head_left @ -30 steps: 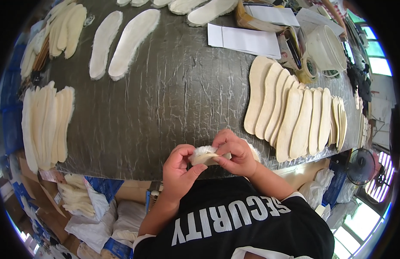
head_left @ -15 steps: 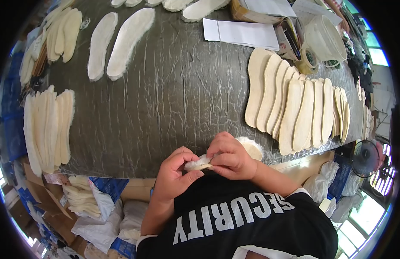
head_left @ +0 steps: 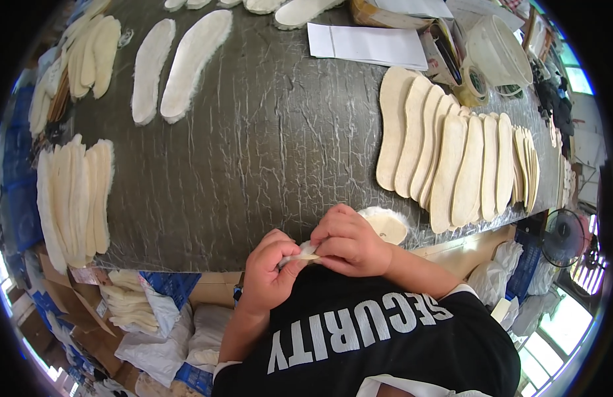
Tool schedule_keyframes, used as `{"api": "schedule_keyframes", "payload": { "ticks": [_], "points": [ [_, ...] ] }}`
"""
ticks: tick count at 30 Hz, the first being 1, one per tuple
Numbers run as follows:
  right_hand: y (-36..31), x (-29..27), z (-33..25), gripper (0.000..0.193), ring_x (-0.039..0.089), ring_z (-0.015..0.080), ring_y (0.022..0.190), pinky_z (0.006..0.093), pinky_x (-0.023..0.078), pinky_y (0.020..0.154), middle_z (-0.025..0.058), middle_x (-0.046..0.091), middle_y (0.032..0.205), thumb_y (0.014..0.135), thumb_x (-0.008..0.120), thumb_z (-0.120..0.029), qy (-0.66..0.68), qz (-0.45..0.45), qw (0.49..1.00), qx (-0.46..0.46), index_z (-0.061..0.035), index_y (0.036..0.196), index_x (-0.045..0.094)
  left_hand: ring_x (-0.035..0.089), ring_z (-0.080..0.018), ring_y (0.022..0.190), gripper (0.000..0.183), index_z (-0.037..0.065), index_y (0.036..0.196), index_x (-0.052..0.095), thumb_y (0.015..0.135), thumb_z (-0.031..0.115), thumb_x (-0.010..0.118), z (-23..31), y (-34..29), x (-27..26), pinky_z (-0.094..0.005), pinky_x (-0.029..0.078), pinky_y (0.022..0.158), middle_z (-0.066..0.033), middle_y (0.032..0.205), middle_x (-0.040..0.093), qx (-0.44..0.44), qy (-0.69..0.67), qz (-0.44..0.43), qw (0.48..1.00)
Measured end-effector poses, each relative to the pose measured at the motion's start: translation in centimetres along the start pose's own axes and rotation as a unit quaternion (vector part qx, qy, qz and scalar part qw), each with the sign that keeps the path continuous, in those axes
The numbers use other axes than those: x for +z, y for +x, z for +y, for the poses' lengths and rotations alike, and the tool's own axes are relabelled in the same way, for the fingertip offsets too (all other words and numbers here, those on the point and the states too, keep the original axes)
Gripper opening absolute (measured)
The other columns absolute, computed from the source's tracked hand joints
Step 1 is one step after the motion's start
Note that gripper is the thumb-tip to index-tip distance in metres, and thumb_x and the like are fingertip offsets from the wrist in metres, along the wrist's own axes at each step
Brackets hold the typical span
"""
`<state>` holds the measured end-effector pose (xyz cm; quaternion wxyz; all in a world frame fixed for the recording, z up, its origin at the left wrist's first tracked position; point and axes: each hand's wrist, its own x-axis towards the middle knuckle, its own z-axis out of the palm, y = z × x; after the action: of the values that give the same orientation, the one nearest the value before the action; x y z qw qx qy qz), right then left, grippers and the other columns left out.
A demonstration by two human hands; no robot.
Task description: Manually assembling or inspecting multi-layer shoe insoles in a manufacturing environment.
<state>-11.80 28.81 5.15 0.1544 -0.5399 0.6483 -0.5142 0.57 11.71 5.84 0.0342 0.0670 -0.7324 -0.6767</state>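
Both hands, left (head_left: 270,278) and right (head_left: 349,243), pinch one fleecy insole (head_left: 379,225) at the surface's (head_left: 253,132) near edge, its length running right.

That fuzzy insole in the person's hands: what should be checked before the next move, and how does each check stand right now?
1. Both hands on the insole: ok, left hand and right hand pinch its near end.
2. Insole over the table edge: ok.
3. What the fingers pinch: cannot tell, hidden.
4. Bare table ahead: ok.
5. Fanned row of flat insoles undisturbed: ok, apart from the hands.
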Motion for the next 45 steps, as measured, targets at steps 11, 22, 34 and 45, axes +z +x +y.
{"api": "schedule_keyframes", "payload": {
  "ticks": [11, 22, 34, 45],
  "points": [
    [-0.1, -1.6, 1.3, 0.055, 0.062, 0.0250, 0.083, 0.0374, 0.044, 0.078, 0.0027, 0.064, 0.086, 0.065, 0.079, -0.029, -0.104, -0.088, 0.977, 0.167, -0.0105, 0.110, 0.055, 0.050, -0.0148, 0.082, 0.014, 0.000, 0.093, 0.054, 0.086, 0.005, 0.065, -3.5, -3.1, -1.0, -0.0249, 0.041, 0.074, -0.0099, 0.094, 0.054, -0.014, -0.064, 0.093, 0.994],
    [-0.5, -1.1, 0.6, 0.032, 0.060, 0.0187, 0.076, 0.0344, 0.040, 0.072, 0.0002, 0.062, 0.077, 0.067, 0.075, -0.019, -0.088, -0.064, 0.987, 0.119, -0.0124, 0.096, 0.061, 0.053, -0.0177, 0.093, 0.042, -0.002, 0.102, 0.059, 0.070, 0.014, 0.080, -0.8, -1.4, -2.6, -0.0293, 0.044, 0.082, -0.0117, 0.108, 0.055, -0.085, 0.049, 0.006, 0.995],
    [-0.4, -1.5, -0.1, 0.034, 0.057, 0.0169, 0.067, 0.0355, 0.040, 0.068, -0.0023, 0.060, 0.075, 0.066, 0.077, -0.018, -0.144, -0.023, 0.989, 0.018, -0.0142, 0.095, 0.061, 0.055, -0.0251, 0.073, 0.029, 0.000, 0.087, 0.063, 0.066, 0.011, 0.080, -0.5, -0.5, -1.7, -0.0328, 0.045, 0.063, -0.0091, 0.084, 0.062, 0.007, 0.144, -0.029, 0.989],
    [-3.5, 3.0, -0.4, 0.042, 0.053, 0.0275, 0.098, 0.0383, 0.045, 0.083, 0.0129, 0.049, 0.113, 0.086, 0.066, -0.019, 0.204, 0.197, 0.918, 0.277, -0.0032, 0.117, 0.043, 0.053, -0.0240, 0.069, 0.021, 0.000, 0.080, 0.057, 0.071, 0.000, 0.075, -0.3, -1.7, 2.9, -0.0308, 0.043, 0.060, -0.0106, 0.081, 0.057, 0.056, 0.255, 0.169, 0.950]
  ]
}}
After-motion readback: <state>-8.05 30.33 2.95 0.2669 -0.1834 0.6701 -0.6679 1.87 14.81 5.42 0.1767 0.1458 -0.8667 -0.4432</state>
